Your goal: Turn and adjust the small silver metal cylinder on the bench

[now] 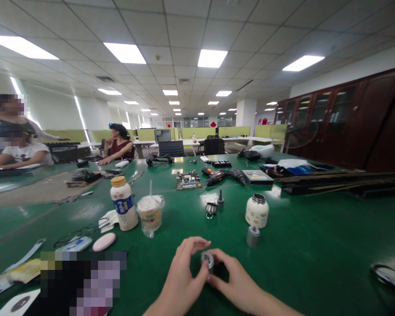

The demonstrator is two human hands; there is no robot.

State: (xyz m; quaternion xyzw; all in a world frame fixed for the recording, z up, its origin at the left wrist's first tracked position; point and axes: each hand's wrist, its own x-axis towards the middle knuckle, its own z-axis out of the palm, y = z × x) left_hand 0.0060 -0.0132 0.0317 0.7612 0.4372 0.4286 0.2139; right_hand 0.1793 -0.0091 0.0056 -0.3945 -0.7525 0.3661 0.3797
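Metal cylinder (210,262) pinched in right hand (234,275); left hand (183,271) wide, thumb against it.

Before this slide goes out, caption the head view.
Bare left hand and right hand around a small silver metal cylinder at a green table, a squat white steel-necked bottle beyond.

cylinder (208,259) between hands (183,275); second cylinder (253,238) right, before jar (257,213); bottle (125,207) left of cup (150,217)

Head-worn view, facing forward and down, close above green table (303,263)
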